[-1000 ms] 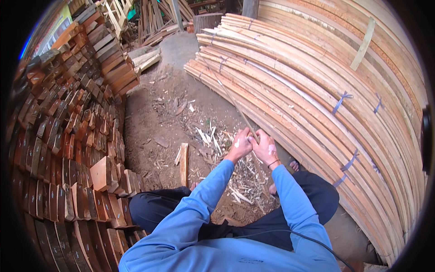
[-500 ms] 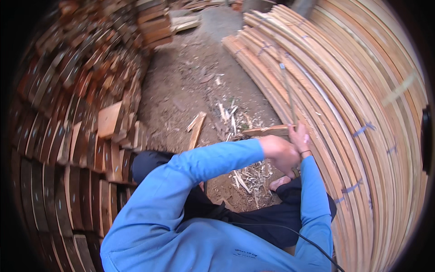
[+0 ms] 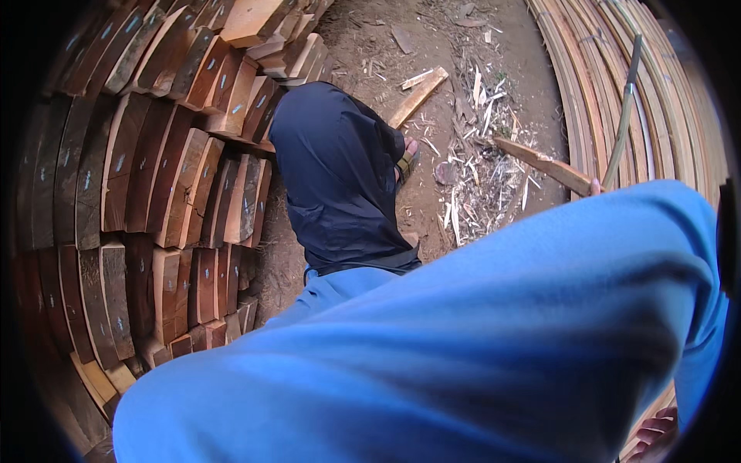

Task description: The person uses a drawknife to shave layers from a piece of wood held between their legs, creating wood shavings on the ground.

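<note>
My left arm's blue sleeve crosses close to the camera and bends down at the right. At its end, in the lower right, my left hand (image 3: 656, 437) shows curled fingers over the long planks; what they hold, if anything, is hidden. One fingertip of my right hand (image 3: 595, 187) shows above the sleeve, at the end of a strip of wood (image 3: 544, 163); the rest of this hand is covered. Beside that fingertip, a long, narrow, slightly curved tool (image 3: 620, 133) with a dark upper end slants up in front of the planks. Its lower end is behind the sleeve.
Stacked timber (image 3: 166, 162), cut ends facing me, rises on the left. Long thin planks (image 3: 575, 85) lie bundled on the right. Wood chips (image 3: 490, 185) litter the dirt ground, with a short wood piece (image 3: 419, 96) near my sandalled foot (image 3: 407, 160).
My view has swung left and down toward the timber stack. My left arm has risen across it, and the left hand has left the right hand's side for the lower right.
</note>
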Demonstrator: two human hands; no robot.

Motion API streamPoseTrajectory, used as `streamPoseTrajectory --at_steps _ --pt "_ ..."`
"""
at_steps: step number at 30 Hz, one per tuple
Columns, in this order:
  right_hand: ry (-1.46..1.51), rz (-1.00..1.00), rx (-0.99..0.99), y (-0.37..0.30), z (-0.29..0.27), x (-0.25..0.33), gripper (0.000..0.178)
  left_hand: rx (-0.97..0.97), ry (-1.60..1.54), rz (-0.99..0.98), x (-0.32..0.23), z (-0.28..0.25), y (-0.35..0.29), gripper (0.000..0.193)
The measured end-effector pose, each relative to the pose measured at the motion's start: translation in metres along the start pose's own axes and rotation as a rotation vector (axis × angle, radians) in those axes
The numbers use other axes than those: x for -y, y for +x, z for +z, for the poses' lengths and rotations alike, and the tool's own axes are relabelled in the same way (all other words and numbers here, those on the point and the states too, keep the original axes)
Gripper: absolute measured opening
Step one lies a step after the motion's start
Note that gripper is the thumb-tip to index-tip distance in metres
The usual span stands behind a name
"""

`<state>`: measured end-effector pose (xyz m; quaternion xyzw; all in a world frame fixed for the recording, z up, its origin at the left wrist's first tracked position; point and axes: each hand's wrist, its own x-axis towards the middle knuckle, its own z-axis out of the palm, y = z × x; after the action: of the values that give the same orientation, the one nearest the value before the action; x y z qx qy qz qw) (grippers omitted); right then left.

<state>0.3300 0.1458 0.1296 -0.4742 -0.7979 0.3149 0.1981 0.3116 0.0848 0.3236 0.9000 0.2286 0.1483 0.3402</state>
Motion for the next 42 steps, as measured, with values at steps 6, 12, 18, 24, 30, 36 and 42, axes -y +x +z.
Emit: streamPoseTrajectory --at_steps 6,12,18,24,30,36,42 --pt "-0.014 0.069 -0.042 -0.002 -0.019 -0.010 0.046 0.115 -0.049 0.091 0.003 0.004 0.055 0.052" --pt "-0.066 -0.002 0.040 -0.008 0.009 0.033 0.048 0.173 -0.046 -0.015 0.012 0.015 0.034 0.051" --pt "0.052 0.192 0.083 -0.028 -0.021 -0.027 0.050 0.054 -0.128 -0.137 0.045 -0.002 0.027 0.051" --pt "0.201 0.162 0.079 -0.022 -0.008 -0.025 0.035 -0.307 -0.236 -0.308 0.080 -0.025 -0.079 0.049" --pt "0.283 0.174 0.074 -0.021 -0.002 -0.032 0.034 -0.228 -0.167 -0.647 0.096 -0.029 -0.182 0.051" --pt "0.103 0.232 -0.042 -0.038 0.004 -0.001 0.047 -0.305 0.190 -0.806 0.164 0.042 -0.211 0.088" --pt "0.618 0.092 0.204 -0.051 0.036 0.047 0.034 -0.714 -0.109 -0.661 0.176 0.092 -0.220 0.071"
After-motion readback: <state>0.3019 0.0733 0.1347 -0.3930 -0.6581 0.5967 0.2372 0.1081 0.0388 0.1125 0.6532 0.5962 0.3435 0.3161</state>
